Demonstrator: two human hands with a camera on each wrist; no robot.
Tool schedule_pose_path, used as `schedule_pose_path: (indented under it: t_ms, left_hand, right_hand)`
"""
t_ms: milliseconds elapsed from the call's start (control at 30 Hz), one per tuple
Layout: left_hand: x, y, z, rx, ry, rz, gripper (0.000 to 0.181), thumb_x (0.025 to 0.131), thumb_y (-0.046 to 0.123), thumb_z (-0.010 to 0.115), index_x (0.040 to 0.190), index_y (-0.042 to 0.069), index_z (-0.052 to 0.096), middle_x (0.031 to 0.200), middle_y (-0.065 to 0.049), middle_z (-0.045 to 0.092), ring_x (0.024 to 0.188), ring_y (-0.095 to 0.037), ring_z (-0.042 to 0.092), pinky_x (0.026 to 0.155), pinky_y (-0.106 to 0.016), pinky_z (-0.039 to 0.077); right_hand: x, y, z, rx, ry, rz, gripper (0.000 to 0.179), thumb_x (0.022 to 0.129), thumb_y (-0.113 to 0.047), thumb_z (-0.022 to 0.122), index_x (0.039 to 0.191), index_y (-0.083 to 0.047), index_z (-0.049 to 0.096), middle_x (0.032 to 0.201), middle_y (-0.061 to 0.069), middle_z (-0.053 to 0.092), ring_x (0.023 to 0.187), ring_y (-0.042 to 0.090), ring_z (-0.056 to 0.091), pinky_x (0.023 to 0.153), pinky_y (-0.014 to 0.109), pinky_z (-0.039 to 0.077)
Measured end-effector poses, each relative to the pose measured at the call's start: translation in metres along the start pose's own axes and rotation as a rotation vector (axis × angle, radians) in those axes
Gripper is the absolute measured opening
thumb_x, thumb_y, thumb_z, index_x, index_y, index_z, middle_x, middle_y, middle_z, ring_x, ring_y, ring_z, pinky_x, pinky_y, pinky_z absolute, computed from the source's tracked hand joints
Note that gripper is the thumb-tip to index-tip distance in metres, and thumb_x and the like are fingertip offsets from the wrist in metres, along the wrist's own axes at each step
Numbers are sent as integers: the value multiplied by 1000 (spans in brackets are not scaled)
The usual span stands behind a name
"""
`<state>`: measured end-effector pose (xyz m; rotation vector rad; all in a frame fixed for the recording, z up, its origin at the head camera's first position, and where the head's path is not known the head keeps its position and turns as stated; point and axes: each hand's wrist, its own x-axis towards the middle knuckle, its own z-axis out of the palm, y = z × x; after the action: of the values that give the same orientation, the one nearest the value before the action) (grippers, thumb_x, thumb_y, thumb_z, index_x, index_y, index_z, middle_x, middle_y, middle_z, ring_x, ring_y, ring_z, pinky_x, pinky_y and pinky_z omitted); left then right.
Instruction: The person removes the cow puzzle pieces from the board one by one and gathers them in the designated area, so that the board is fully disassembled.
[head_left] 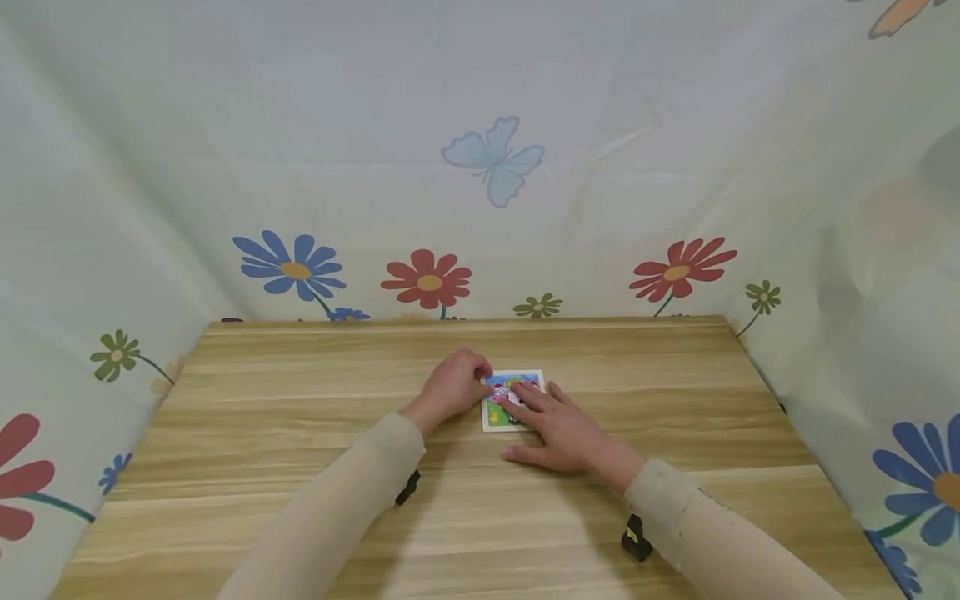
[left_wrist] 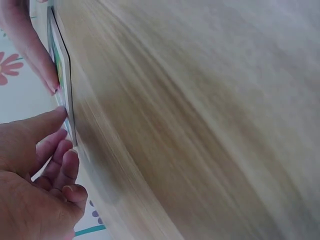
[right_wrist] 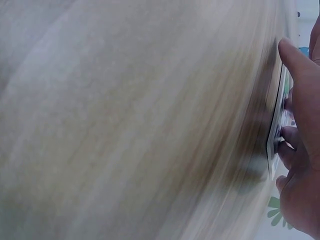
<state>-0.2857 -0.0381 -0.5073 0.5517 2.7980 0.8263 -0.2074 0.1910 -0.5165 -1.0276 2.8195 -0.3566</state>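
We see a white-bordered picture board (head_left: 497,413) lying flat on the wood-grain worktop (head_left: 465,517), near its middle and between both hands. Its blue and green cartoon scene shows only in part: fingers cover much of the right side, and we cannot make out the whole pink-and-white figure.

The right hand (head_left: 561,429) rests on the board with fingers spread and its grip released; its thumb lies apart, beyond the board's near edge. The left hand (head_left: 450,387) is at the board's left side, its thumb touching the picture near the edge and its other fingers bent close by. We cannot tell whether that grip pinches the board, as the wrist view shows it edge-on.

Both light sleeves run out of our head view at the bottom, and a dark wrist device (head_left: 636,537) peeks from under the right one, mostly hidden. Behind the worktop hangs a pale cloth (head_left: 375,167) with printed flowers and a blue butterfly (head_left: 498,162); an orange print (head_left: 896,17) is cut off at the top right.
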Motion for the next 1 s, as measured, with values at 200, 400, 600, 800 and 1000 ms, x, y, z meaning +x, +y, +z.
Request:
schedule_pose_path:
  t_ms: [200,400,600,800,1000]
  left_hand:
    - [1,-5,1,-18,-9,24,21,97,25,82,113,12,78,109,-3,65,100,-21,58,98,-41,53]
    - [1,-5,2,-18,-23,17,19,97,25,82,111,13,77,108,-3,64,100,-22,58,98,-41,53]
    - [1,-2,2,1,-30,5,18,98,25,81,110,12,76,108,-3,63,99,-21,58,96,-40,53]
    - [2,-1,0,8,-40,2,17,98,24,81,109,12,74,107,-3,63,97,-20,58,94,-40,52]
    - [1,0,-3,30,-44,11,12,99,22,79,105,13,74,105,-3,62,96,-20,58,92,-40,52]
  right_hand:
    - [-1,0,1,2,3,0,84,102,-63,62,167,-18,37,173,17,29,161,35,26,126,67,19]
    - [-2,-1,2,54,-13,14,81,102,-62,62,167,-20,37,175,17,25,162,34,23,126,62,24]
    - [-3,-1,3,63,-4,12,80,102,-61,63,167,-21,38,175,17,26,162,35,23,126,60,25]
    - [-2,-3,2,25,24,-48,77,102,-58,65,165,-19,42,173,19,30,160,39,28,127,60,22]
    - [1,-7,0,47,14,-50,76,102,-58,66,164,-21,44,173,16,31,159,37,31,122,56,35]
